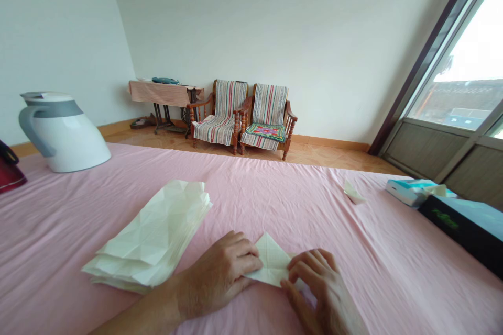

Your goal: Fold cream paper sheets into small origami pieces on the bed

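A pale cream sheet of paper (271,256), folded into a triangle with its point facing away from me, lies on the pink cloth. My left hand (223,267) closes on its left corner, fingers curled together with the thumb below. At the right corner, my right hand (316,282) pinches the paper between thumb and bent fingers. Left of my hands rests a thick stack of creased cream paper sheets (157,225), its near end partly behind my left forearm. A small folded paper piece (353,192) sits farther off to the right.
The pink tablecloth (251,188) is wrinkled. A white and grey jug (74,133) stands at far left, beside a dark red object (10,170). To the right are a tissue pack (412,191) and a black box (463,227). Two wooden chairs (239,115) stand beyond the table.
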Tool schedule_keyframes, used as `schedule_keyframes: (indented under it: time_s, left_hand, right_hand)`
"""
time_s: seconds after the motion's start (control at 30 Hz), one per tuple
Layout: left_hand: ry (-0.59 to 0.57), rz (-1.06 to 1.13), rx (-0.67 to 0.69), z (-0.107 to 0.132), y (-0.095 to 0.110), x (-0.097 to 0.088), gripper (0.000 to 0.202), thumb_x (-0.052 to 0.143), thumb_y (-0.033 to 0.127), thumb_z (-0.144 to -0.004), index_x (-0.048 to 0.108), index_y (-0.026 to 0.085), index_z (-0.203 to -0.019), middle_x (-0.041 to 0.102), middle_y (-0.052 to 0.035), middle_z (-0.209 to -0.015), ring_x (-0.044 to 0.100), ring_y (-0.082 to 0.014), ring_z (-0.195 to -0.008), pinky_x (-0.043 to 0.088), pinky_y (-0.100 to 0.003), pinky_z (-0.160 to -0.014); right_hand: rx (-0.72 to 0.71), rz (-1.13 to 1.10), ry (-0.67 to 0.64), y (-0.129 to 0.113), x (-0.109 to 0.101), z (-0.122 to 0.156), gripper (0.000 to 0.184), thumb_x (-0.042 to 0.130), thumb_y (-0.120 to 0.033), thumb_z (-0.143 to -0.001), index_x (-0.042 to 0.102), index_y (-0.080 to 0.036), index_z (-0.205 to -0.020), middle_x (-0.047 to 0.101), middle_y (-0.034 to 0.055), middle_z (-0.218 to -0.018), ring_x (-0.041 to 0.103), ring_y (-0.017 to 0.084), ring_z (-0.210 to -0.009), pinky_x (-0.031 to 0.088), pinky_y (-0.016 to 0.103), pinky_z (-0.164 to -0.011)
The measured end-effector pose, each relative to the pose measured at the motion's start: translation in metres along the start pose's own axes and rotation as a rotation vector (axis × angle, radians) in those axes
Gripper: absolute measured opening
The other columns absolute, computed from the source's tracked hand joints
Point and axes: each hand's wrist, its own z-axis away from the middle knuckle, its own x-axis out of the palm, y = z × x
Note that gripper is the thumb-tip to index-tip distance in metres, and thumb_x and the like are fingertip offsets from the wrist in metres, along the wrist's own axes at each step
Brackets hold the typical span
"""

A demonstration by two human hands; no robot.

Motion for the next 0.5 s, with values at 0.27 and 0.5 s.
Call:
schedule_keyframes:
  time_s: [0.27, 0.5]
  left_hand:
    - [-0.035, -0.229, 0.129, 0.001, 0.013, 0.003, 0.016, 0.045, 0.014, -0.096, 0.060, 0.016, -0.092, 0.062, -0.0039, -0.084, 0.053, -0.0187, -0.077, 0.040, -0.033, -0.075]
    - [0.061, 0.058, 0.068, 0.000, 0.010, 0.001, 0.049, 0.048, 0.063, -0.088, 0.063, 0.017, -0.096, 0.064, -0.0089, -0.105, 0.055, -0.0237, -0.094, 0.038, -0.039, -0.092]
  right_hand:
    - [0.343, 0.175, -0.018, 0.017, 0.006, 0.008, 0.019, 0.063, -0.030, -0.076, 0.058, -0.024, -0.093, 0.065, 0.0057, -0.097, 0.059, 0.026, -0.089, 0.040, 0.037, -0.073]
    - [0.393, 0.161, -0.004, 0.021, 0.009, 0.012, 0.027, 0.062, -0.029, -0.071, 0.059, -0.025, -0.098, 0.061, 0.0077, -0.120, 0.055, 0.029, -0.111, 0.039, 0.046, -0.089]
